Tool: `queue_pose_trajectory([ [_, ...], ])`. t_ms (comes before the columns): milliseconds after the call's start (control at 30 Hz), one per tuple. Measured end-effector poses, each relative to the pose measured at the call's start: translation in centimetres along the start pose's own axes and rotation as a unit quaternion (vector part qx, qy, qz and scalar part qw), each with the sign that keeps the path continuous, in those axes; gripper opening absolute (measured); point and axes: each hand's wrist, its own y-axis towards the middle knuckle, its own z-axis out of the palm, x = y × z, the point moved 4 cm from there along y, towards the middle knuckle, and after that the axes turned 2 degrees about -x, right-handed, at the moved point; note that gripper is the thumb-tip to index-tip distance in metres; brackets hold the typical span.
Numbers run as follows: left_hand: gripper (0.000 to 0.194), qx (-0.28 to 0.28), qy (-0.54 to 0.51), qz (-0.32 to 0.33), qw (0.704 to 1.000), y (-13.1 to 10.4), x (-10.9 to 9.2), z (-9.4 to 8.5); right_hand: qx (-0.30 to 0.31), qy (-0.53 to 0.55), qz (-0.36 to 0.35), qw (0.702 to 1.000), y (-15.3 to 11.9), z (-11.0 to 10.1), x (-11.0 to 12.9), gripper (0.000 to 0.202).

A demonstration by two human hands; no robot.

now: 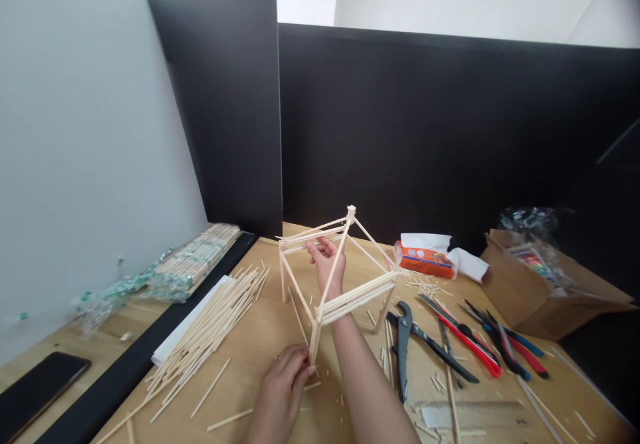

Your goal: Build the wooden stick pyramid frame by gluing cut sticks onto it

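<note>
A small house-like frame of thin wooden sticks [300, 284] stands on the table in front of me, with legs, sloping bars and a joined peak at the top. My left hand [283, 387] is closed on the foot of its nearest leg. My right hand [330, 264] reaches through under the near bundled bars, its forearm passing beneath them. Its thumb and fingers are bent together at the far-left bars; part of the grip is hidden behind the sticks.
Loose sticks [215, 337] lie on white paper at left, near wrapped stick bundles [195, 261] and a phone [40, 391]. On the right are cutters [404, 347], a red-handled tool [470, 341], pliers [507, 344], a clear ruler [470, 414], tissues [425, 261] and a cardboard box [560, 304].
</note>
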Motion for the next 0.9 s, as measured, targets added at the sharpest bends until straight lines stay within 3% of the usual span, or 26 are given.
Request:
queue_pose_trajectory([
  [200,0.016,0.000,0.005,0.005,1.000,-0.2,0.1,0.1,0.018,0.003,-0.002,1.000,-1.5,0.8,1.0,0.030],
  [400,0.017,-0.005,0.006,0.011,1.000,-0.1,0.0,-0.1,0.113,-0.029,0.026,0.993,-3.1,0.9,0.2,0.019],
  [567,0.014,-0.018,0.004,0.015,1.000,0.1,-0.4,-0.2,0.225,-0.085,0.090,0.967,-3.7,-1.1,-2.2,0.016],
  [700,0.015,-0.021,0.012,0.010,1.000,0.1,-0.5,-0.2,0.293,-0.119,0.139,0.938,-4.2,-3.7,-4.1,0.026],
  [800,0.014,-0.024,0.010,0.018,1.000,0.0,-0.4,-0.2,0.266,-0.119,0.133,0.947,-4.2,-4.8,-4.7,0.031],
  [900,0.014,-0.023,0.006,0.021,1.000,-0.1,-0.1,-0.2,0.154,-0.102,0.076,0.980,-3.2,-4.8,-4.2,0.030],
])
